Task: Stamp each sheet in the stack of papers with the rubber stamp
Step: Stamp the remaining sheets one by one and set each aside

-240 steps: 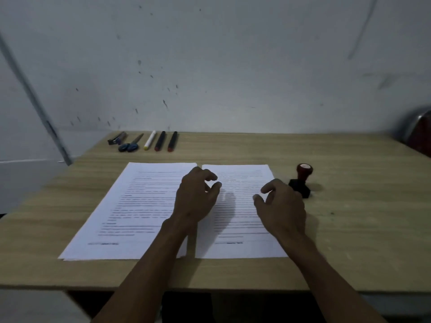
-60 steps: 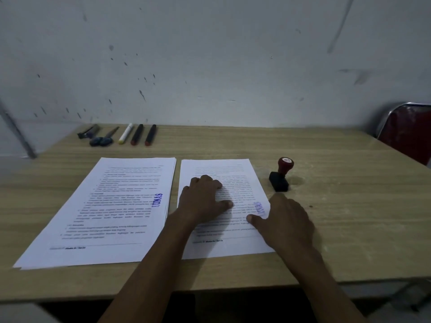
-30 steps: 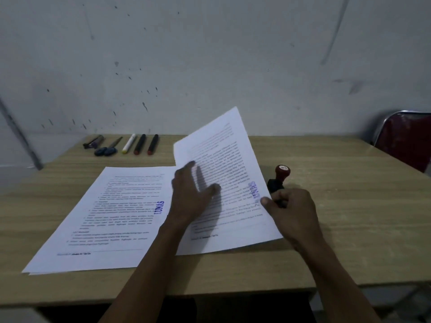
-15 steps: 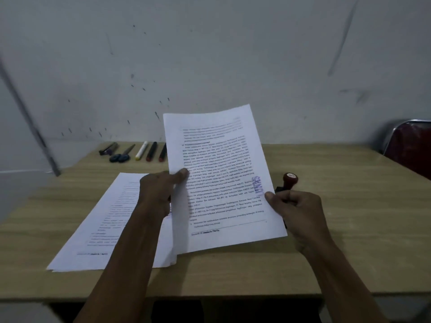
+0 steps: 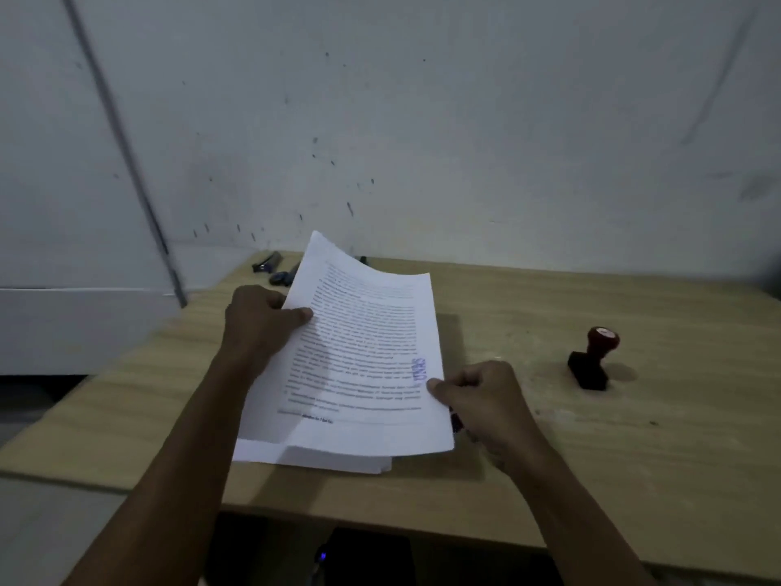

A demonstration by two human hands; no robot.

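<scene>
A printed sheet [image 5: 363, 353] hangs in the air between your two hands, tilted with its far edge raised and curling. A blue stamp mark [image 5: 419, 370] sits near its right edge, the lettering too blurred to read. Directly under the sheet lies a stack of papers [image 5: 338, 456] on the wooden table [image 5: 591, 458]; only the stack's near edge shows beneath the sheet. Your left hand [image 5: 262, 321] is closed on the sheet's left edge, thumb pressed on the printed face. Your right hand [image 5: 486, 401] is curled closed and pinches the sheet's right edge, just below the stamp mark. The rubber stamp [image 5: 591, 357], with a red knob on a black base, stands upright on the table well to the right of the sheet, apart from your right hand. Beyond the sheet's far left corner, a few dark pens or tools [image 5: 274, 268] lie near the table's back edge, partly hidden by the paper. Behind the table rises a pale, speckled wall [image 5: 422, 120].
</scene>
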